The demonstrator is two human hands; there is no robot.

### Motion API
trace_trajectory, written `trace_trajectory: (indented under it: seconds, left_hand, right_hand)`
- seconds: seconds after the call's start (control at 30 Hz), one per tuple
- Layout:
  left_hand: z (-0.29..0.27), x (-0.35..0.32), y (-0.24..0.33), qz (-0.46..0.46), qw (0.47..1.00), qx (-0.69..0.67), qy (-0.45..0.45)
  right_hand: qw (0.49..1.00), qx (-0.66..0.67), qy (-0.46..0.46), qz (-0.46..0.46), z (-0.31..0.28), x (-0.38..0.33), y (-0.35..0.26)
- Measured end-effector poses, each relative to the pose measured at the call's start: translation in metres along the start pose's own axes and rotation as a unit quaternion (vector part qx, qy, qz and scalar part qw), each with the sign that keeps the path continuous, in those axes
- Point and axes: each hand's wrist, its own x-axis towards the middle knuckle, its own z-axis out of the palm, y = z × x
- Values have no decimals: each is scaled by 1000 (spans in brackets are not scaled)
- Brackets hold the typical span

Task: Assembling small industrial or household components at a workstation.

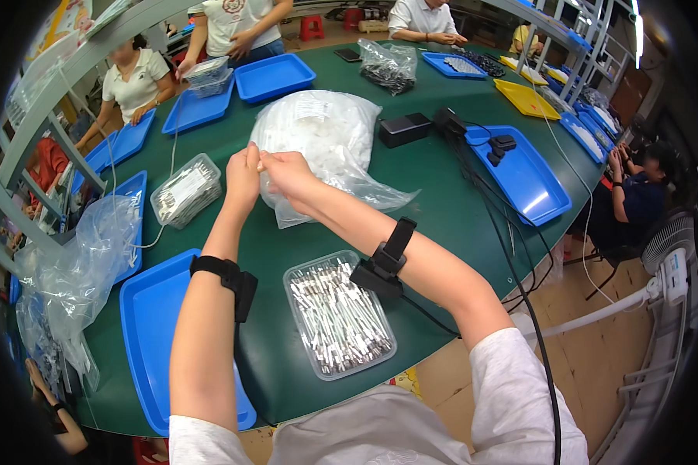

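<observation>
Both arms reach forward over a green table. My left hand (pixel 243 180) and my right hand (pixel 285 175) meet at the near left side of a large clear plastic bag (pixel 314 128) full of white pieces. Fingers of both hands are closed and pressed together. Whatever they pinch, perhaps the bag's edge or something small, I cannot make out. Nearer to me, between my forearms, stands a clear plastic tub (pixel 340 318) filled with slim white and metallic pieces. Left of my left hand sits another clear tub (pixel 186 191) with similar pieces and a pale label on top.
A blue tray (pixel 151 310) lies under my left forearm, with a crumpled clear bag (pixel 77 267) beyond it. On the right are a black box (pixel 405 130), black cables (pixel 481 182) and a blue tray (pixel 520 174). Co-workers sit and stand around the table.
</observation>
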Motion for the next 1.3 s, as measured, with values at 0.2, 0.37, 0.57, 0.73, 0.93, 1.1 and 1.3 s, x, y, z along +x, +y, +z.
trace_trajectory:
  seconds: [0.2, 0.37, 0.57, 0.73, 0.93, 1.1, 1.3]
  left_hand:
    - [-12, -11, 8, -43, 994, -98, 4]
    - [-61, -29, 10, -88, 981, 161, -62]
    - [-77, -70, 29, -294, 946, -46, -127]
    - [-84, -91, 25, -299, 917, -138, -224]
    - [-92, -111, 27, -273, 931, -201, -135]
    - [-103, -118, 24, -260, 932, -225, -112]
    - [-100, -125, 23, -246, 930, -244, -123]
  right_hand:
    - [944, -305, -110, -54, -35, -104, -62]
    - [758, -647, 69, 54, -135, -206, -59]
    - [385, -835, 392, -6, -248, -252, -30]
    - [443, -797, 410, -19, -318, -256, -19]
    - [513, -765, 388, -37, -336, -251, -13]
    - [554, -764, 327, -48, -336, -299, -22]
    - [721, -677, 128, 67, -226, -361, -62]
